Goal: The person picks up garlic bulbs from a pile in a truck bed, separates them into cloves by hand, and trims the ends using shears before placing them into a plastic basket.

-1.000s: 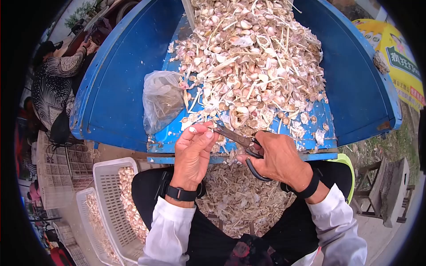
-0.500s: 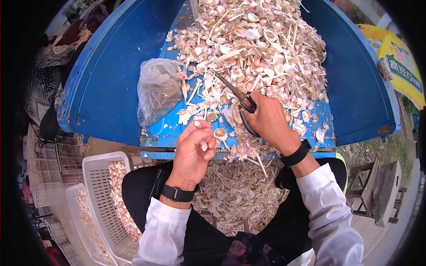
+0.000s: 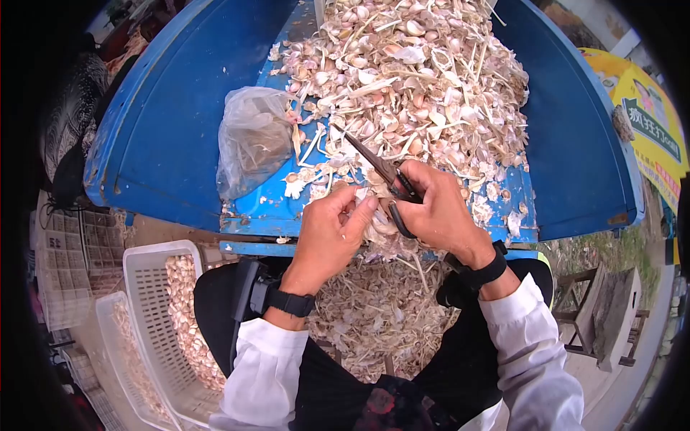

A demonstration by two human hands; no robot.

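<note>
Our right hand (image 3: 443, 206) gripped scissors (image 3: 369, 154) slanting forward-left; garlic (image 3: 381, 230) lay between it and our left hand (image 3: 330, 231), fingers' pinch unclear.

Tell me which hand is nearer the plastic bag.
Left. The left hand is below and right of the plastic bag; the right hand, holding scissors, is farther right.

Outdoor yard, pretty sure, basically garlic workspace. Giveaways: patchy green-brown grass (image 3: 624, 251), pale concrete-looking ground (image 3: 600, 399), weathered grey-brown wooden bench (image 3: 607, 316), yellow printed sheet (image 3: 647, 118) with Chinese lettering. Work side: big blue-painted bed (image 3: 180, 129) heaped with pinkish-white garlic cloves (image 3: 424, 93), slotted white plastic crates (image 3: 153, 294), person in black-and-white patterned top (image 3: 70, 108).
</note>
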